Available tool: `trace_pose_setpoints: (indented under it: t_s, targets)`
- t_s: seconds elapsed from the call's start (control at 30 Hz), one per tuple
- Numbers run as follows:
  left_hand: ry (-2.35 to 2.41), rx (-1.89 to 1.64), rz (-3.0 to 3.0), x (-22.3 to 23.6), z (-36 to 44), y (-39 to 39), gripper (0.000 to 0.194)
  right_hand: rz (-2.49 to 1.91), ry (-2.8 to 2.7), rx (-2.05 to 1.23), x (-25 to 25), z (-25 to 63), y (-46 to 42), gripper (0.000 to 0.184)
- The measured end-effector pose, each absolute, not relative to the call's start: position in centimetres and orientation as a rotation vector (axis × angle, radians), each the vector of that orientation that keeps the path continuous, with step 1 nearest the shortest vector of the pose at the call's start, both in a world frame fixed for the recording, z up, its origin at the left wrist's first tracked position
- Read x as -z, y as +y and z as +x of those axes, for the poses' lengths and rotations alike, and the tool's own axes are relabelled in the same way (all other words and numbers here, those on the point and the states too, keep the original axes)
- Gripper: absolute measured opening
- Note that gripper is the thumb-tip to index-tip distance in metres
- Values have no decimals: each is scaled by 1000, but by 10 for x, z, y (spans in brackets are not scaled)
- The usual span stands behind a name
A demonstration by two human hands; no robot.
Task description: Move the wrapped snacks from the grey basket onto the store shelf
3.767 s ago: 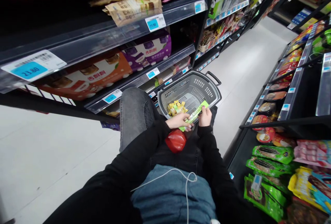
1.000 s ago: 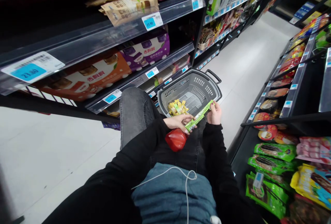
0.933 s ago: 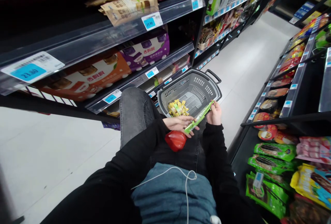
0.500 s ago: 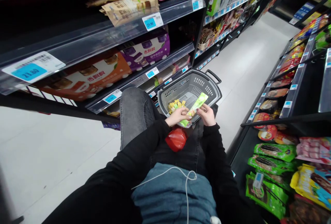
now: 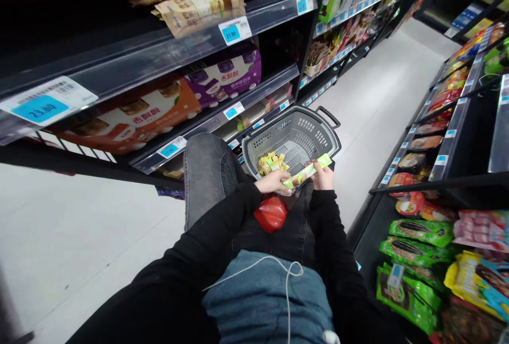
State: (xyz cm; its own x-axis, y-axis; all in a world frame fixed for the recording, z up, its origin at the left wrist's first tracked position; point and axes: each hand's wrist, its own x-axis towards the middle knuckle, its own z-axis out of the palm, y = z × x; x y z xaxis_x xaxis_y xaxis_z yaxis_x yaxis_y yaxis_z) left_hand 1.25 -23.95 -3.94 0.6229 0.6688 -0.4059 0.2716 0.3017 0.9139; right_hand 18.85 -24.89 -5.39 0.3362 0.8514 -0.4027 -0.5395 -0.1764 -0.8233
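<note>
I crouch in a shop aisle and hold a long green snack packet (image 5: 307,170) with both hands over the near rim of a grey shopping basket (image 5: 314,134). My left hand (image 5: 273,182) grips its near end, fingers closed round it. My right hand (image 5: 324,176) pinches the far end. In the basket lies a pile of small yellow and green packets (image 5: 271,162). A red object (image 5: 271,213) rests on my lap just below my left wrist.
Shelves with boxed goods and blue price tags (image 5: 234,33) run along the left. On the right, low shelves hold green packets (image 5: 420,231) and round tins (image 5: 403,179). The pale floor (image 5: 382,89) stretches ahead between them. A white cable (image 5: 286,275) hangs across my jacket.
The packet was turned in my hands, shown on edge a second ago and then flat; it now lies lower and more level over the basket rim. Both hands stayed on it.
</note>
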Motion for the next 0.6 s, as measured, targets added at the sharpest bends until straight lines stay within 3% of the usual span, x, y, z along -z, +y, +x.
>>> trace_pose_setpoints:
  t_s: [0.2,0.33,0.43,0.6]
  targets:
    - [882,-290,967,42,15,-244,35,-1123,-320,-1301,51,192,-250,35]
    - [969,-390,920,39,18,-244,33,-1057,-532,-1513,55,175,-253,36]
    - [1068,-301,1058,37,16,-243,26,-1128,-667,-1612,67,162,-254,37]
    - [1202,16,1444,41,-7,-236,30,-1419,-793,-1400,98,164,-243,33]
